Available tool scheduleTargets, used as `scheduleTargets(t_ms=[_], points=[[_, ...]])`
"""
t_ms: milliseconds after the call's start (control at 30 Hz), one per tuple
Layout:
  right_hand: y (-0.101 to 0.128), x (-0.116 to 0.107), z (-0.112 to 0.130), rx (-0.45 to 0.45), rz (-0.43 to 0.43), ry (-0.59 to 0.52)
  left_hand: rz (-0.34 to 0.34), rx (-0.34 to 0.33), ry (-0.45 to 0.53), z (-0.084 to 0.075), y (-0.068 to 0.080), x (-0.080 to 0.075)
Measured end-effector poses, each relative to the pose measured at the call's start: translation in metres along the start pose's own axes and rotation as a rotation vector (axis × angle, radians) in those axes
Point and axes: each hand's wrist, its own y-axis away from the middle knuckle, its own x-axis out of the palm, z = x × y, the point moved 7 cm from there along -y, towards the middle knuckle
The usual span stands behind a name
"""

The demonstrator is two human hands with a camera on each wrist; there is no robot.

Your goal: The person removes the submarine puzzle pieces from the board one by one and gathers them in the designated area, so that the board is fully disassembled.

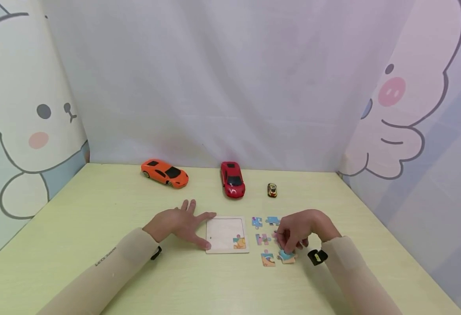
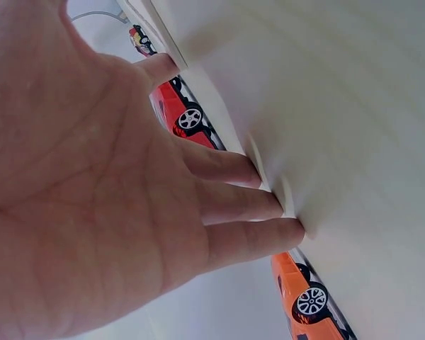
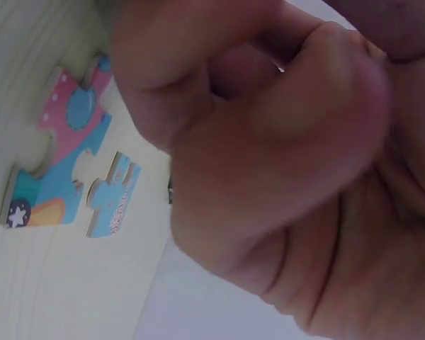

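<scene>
My left hand (image 1: 179, 222) lies spread at the left side of a square wooden puzzle tray (image 1: 220, 236), thumb at its lower-left corner and index finger at its upper-left corner. The left wrist view shows its palm (image 2: 106, 170) and straight fingers with the tips down at the table. One orange puzzle piece (image 1: 239, 243) sits in the tray's lower-right corner. My right hand (image 1: 299, 229) bends over the loose pieces with fingers curled, fingertips right at a blue and tan puzzle piece (image 1: 287, 257). The thumb (image 3: 269, 149) hides the pinch point, so I cannot tell whether a piece is held.
Several loose pieces lie right of the tray, including a pink one (image 1: 262, 239), a blue one (image 1: 257, 222) and an orange-and-blue one (image 1: 268, 259). Farther back stand an orange toy car (image 1: 165, 173), a red toy car (image 1: 232, 180) and a small yellow toy car (image 1: 272, 190).
</scene>
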Motion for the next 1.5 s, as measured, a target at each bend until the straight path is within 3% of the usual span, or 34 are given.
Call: scheduleTargets(t_ms=[500, 867, 1167, 1500], points=[[0.005, -0.001, -0.003, 0.025, 0.004, -0.054, 0.003, -0.003, 0.007, -0.001, 0.001, -0.001], [-0.006, -0.001, 0.011, -0.17, 0.035, -0.046, 0.012, -0.006, 0.021, -0.001, 0.003, -0.001], [-0.016, -0.009, 0.026, -0.26, -0.125, 0.072, 0.016, -0.013, 0.021, 0.0, 0.002, -0.002], [-0.021, -0.004, 0.051, -0.342, -0.207, 0.005, 0.012, -0.013, 0.014, 0.0, 0.001, 0.0]])
